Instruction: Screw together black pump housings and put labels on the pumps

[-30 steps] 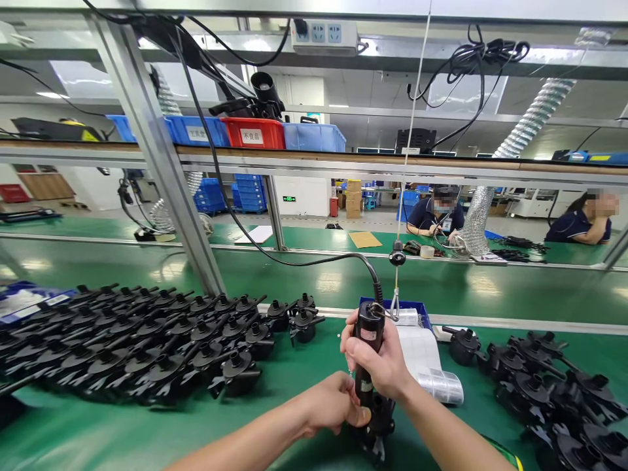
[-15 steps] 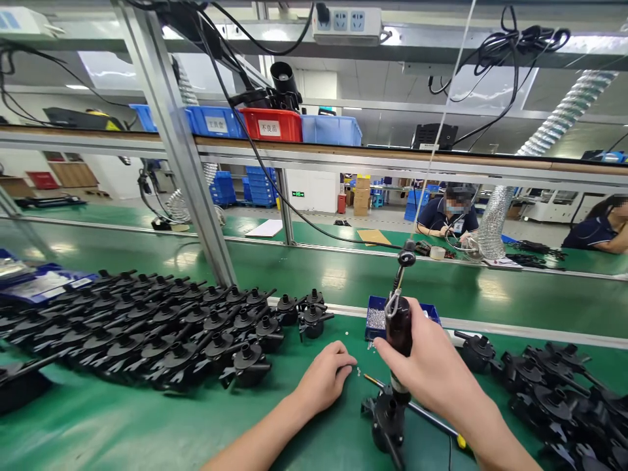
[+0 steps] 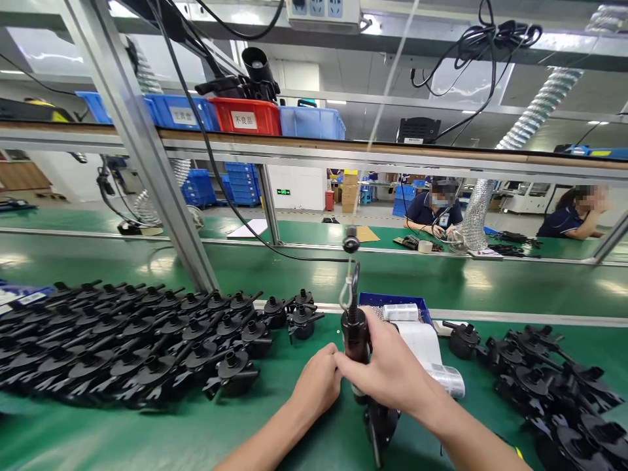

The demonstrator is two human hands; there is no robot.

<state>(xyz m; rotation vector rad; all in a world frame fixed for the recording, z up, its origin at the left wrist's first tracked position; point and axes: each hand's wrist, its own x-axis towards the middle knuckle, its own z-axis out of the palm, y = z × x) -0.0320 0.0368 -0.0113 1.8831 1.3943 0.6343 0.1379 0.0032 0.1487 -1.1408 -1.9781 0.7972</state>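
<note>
My right hand (image 3: 395,369) is wrapped round the dark body of an upright electric screwdriver (image 3: 355,333), which hangs from a cord at its top. Beneath it, on the green mat, is a black plastic housing (image 3: 383,425) with a stub arm, partly covered by my right hand. My left hand (image 3: 318,378) is closed close against the screwdriver's left side, its thumb and fingertips turned inward; whatever they pinch, if anything, is hidden. Behind my right hand lies a white sheet (image 3: 420,343) with clear plastic rolls at its ends, partly over a blue tray (image 3: 367,299) of small parts.
Rows of similar black housings (image 3: 147,340) cover the mat on the left; more housings (image 3: 549,386) are heaped at right. A metal post (image 3: 142,144) rises at left. Red and blue bins (image 3: 248,116) stand on the shelf above. Two people sit across the bench.
The screwdriver and my right hand have shifted left, toward my left hand, which has closed up beside it. The white sheet with clear rolls now shows behind. The head view has turned slightly right.
</note>
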